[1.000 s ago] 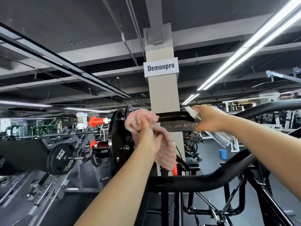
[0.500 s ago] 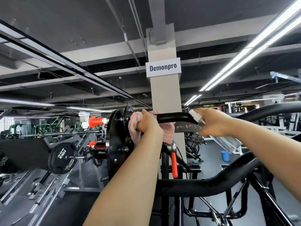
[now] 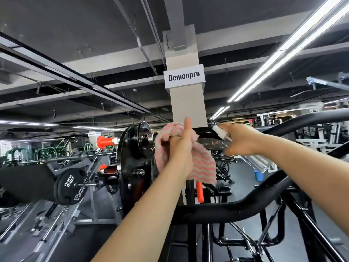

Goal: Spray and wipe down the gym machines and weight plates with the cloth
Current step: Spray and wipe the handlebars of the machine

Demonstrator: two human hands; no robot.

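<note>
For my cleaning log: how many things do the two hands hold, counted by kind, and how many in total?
Cloths: 1, the pink striped cloth gripped by the left hand.
Spray bottles: 1, the clear bottle gripped by the right hand.
Total: 2.
</note>
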